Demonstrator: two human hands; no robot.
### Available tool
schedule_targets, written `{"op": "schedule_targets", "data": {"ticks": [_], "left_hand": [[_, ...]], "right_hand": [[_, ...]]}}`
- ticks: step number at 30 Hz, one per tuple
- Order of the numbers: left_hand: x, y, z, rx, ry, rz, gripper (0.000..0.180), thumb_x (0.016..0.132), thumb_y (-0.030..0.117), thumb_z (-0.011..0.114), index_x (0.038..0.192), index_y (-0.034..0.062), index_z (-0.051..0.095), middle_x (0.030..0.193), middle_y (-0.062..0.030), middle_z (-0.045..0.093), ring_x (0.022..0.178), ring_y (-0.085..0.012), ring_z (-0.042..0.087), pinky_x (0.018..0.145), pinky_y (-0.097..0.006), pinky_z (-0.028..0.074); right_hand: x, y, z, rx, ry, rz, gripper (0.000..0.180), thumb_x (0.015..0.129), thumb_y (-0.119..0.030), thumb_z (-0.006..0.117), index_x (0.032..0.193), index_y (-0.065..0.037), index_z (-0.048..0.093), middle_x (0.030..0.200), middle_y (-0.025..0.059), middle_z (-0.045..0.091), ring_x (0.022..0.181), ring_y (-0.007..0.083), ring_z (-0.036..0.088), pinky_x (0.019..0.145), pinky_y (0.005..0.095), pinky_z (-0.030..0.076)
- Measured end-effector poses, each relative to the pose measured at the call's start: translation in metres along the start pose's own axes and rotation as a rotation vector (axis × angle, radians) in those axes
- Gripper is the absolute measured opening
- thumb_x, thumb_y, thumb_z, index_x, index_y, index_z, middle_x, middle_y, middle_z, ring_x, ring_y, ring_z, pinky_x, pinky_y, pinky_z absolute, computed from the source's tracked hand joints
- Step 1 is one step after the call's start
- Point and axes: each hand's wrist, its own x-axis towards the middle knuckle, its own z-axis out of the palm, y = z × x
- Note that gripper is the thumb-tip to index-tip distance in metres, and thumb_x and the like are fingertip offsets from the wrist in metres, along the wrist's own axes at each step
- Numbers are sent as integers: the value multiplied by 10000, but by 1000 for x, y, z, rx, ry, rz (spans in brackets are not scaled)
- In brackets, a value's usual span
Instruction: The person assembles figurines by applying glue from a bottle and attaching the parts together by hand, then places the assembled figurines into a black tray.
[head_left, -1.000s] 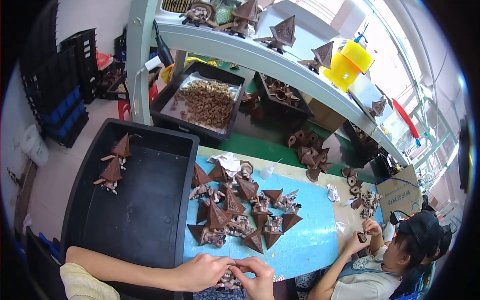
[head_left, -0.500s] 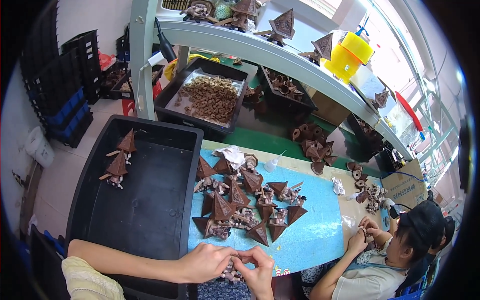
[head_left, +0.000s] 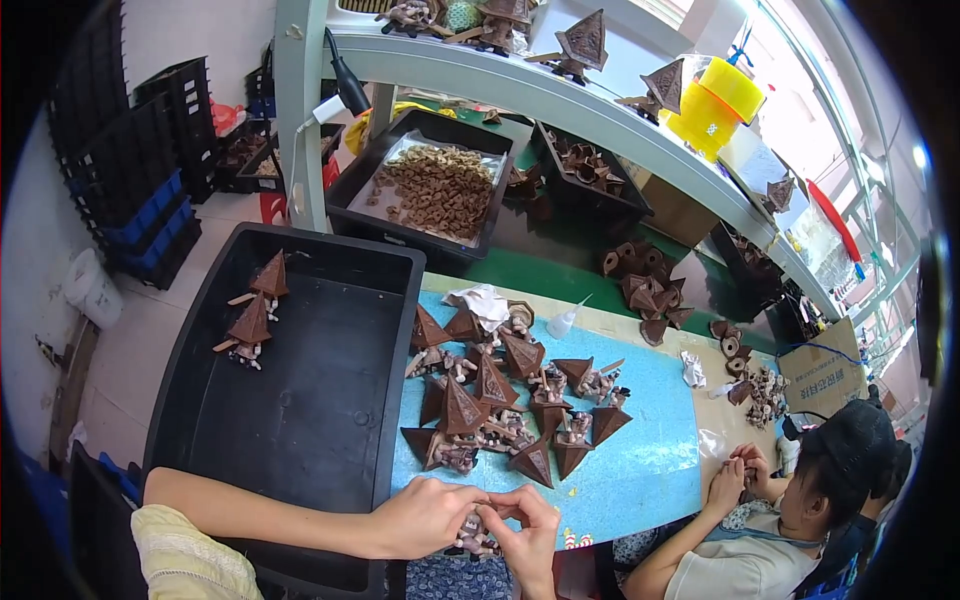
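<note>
Small figurine (head_left: 474, 533) sits at the near edge of the blue desk (head_left: 640, 470), gripped between both hands. Left hand (head_left: 425, 517) fingers closed on its left side; right hand (head_left: 528, 535) fingers pinch its top and right. Brown cone pieces (head_left: 500, 410) lie clustered just beyond. Black tray (head_left: 300, 400) stands to the left.

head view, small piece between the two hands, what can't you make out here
- Small pale-and-brown piece: mostly covered by the left hand and right hand; shape unclear.
- Right forearm: cut off by the lower edge.
- Brown bits in the far black plastic tray: too small to identify.
- Co-worker's hands: what they hold is too small to tell.
</note>
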Motion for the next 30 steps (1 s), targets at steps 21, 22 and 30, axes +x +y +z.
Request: {"op": "schedule_targets", "data": {"ticks": [21,22,30], "left_hand": [[-4,1,3,-15,48,30,187,850,88,530,998,13,618,741,-225,639,672,-420,621,617,-487,503],[-4,1,4,-28,76,68,176,851,90,533,988,14,613,764,-223,643,680,-421,621,614,-491,501],[5,8,-5,-49,93,83,141,841,38,549,964,-4,605,801,-191,652,724,-377,644,623,-441,514]], "right_hand": [[-10,9,6,-27,117,-39,168,692,2,769,830,23,675,725,88,613,612,139,620,574,249,483],[-10,2,4,-60,112,-30,167,688,6,763,829,16,674,709,89,606,603,151,596,578,266,461],[4,-26,-6,-129,51,-76,229,690,84,712,907,26,668,771,97,610,664,165,588,633,263,470]]}}
